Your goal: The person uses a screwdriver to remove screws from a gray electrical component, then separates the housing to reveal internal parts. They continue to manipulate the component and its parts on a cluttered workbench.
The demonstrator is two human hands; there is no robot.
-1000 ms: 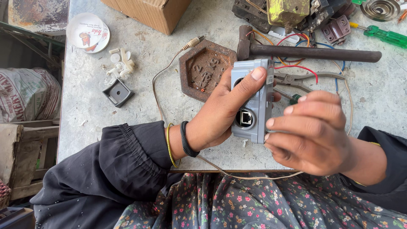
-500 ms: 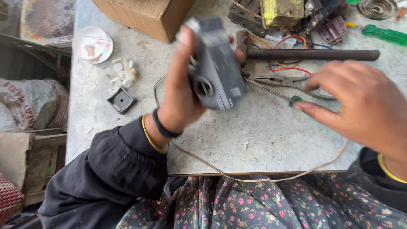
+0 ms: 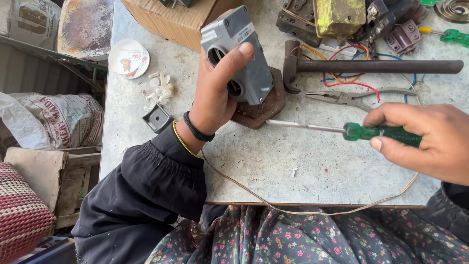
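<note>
My left hand [image 3: 217,90] grips a grey plastic switch box [image 3: 242,56] with round holes, held tilted above the table. Under it lies a brown hexagonal block [image 3: 261,107]. My right hand [image 3: 425,139] holds a green-handled screwdriver [image 3: 378,133]; its metal shaft points left, the tip ending just right of the brown block and below the grey box. A thin beige wire [image 3: 254,193] runs from under my left wrist along the table's front edge.
A hammer [image 3: 371,66] and pliers [image 3: 351,97] lie with coloured wires behind the screwdriver. A cardboard box [image 3: 171,22], a round white lid [image 3: 128,57], white plastic bits [image 3: 161,88] and a small grey square part [image 3: 157,118] sit at the left. Sacks lie beside the grey table [image 3: 317,166].
My right hand, empty before, now holds the green screwdriver pointed at the box. My left hand lifted the grey box off the table and holds it raised.
</note>
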